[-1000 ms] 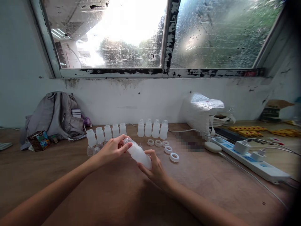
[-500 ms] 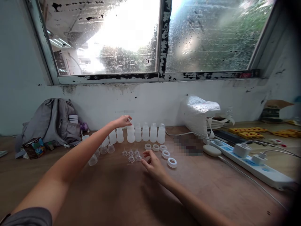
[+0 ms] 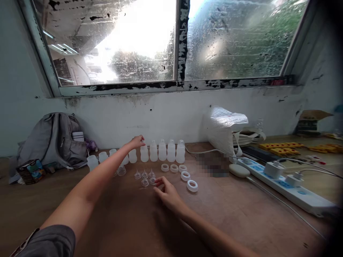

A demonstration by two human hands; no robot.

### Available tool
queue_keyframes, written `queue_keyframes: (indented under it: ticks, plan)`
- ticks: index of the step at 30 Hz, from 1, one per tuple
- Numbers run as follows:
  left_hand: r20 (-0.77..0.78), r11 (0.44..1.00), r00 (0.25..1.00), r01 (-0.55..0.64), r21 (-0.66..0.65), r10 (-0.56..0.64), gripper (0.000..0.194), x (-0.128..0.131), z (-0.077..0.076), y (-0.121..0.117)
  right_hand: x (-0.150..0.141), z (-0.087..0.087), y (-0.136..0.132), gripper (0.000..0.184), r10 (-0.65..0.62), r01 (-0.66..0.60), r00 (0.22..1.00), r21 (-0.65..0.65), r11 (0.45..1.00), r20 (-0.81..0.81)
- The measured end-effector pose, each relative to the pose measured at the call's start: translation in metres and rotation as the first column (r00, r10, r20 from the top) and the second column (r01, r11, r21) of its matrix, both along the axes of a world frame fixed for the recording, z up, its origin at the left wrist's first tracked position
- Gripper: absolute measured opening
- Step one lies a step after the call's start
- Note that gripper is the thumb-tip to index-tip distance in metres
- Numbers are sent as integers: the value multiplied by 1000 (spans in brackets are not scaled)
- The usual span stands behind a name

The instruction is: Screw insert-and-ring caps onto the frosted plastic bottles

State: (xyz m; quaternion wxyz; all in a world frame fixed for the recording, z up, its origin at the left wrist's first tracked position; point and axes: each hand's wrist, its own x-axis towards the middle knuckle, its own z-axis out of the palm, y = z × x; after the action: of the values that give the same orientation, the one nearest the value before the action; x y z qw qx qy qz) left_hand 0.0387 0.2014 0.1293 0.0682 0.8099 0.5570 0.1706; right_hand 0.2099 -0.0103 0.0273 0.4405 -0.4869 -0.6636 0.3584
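Note:
My left hand (image 3: 137, 142) reaches to the row at the wall, its fingers pinched at the top of a translucent white baby bottle (image 3: 144, 153). Bottles (image 3: 171, 151) to its right have clear tops; those to its left (image 3: 92, 162) look open-topped, some hidden behind my forearm. My right hand (image 3: 168, 194) is low over the table, thumb and forefinger apart beside a clear bottle teat (image 3: 152, 181). Several more teats (image 3: 137, 175) stand close by. Several white screw rings (image 3: 192, 186) lie to the right. Clear cap covers (image 3: 122, 170) are partly hidden by my left arm.
A grey backpack (image 3: 55, 142) and a small printed box (image 3: 30, 171) stand at the left. On the right are a white bag (image 3: 223, 132), a round white device (image 3: 239, 171), a power strip (image 3: 292, 187) with cables, and yellow parts (image 3: 281, 146). A window is above the wall.
My left hand has come down slightly with the bottle, which now stands level with the row. My right hand stays by the teats. The whole view has shifted a little.

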Motion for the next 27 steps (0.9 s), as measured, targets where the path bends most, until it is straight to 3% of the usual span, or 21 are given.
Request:
queue_keyframes:
  ticks: [7, 11, 16, 19, 21, 23, 25, 27]
  plan:
    - [1, 999, 1000, 1, 32, -1, 40, 4, -9, 5, 1, -2, 2, 15, -4, 4, 1000, -8, 1000, 4]
    - [29, 997, 999, 12, 75, -14, 44, 3, -5, 3, 0, -6, 4, 15, -9, 9, 1000, -7, 1000, 12]
    - [126, 972, 989, 44, 230, -75, 33, 4, 0, -28, 1, -13, 9, 12, -29, 26, 998, 64, 998, 48]
    - [184, 945, 975, 58, 321, -123, 22, 5, -22, -75, 3, -16, 13, 12, -89, 64, 988, 187, 980, 126]
    - [197, 928, 966, 89, 361, -169, 19, 4, -49, -110, 4, -18, 14, 16, -132, 60, 965, 298, 953, 226]
    - [201, 877, 938, 167, 451, -282, 16, -1, -79, -139, 5, -20, 15, 22, -156, 27, 929, 361, 932, 335]
    - [167, 850, 934, 201, 487, -317, 15, -9, -101, -156, 5, -22, 15, 26, -151, -14, 888, 354, 935, 434]
    - [121, 838, 941, 217, 501, -316, 15, -19, -113, -160, 3, -23, 15, 30, -139, -48, 838, 325, 944, 527]
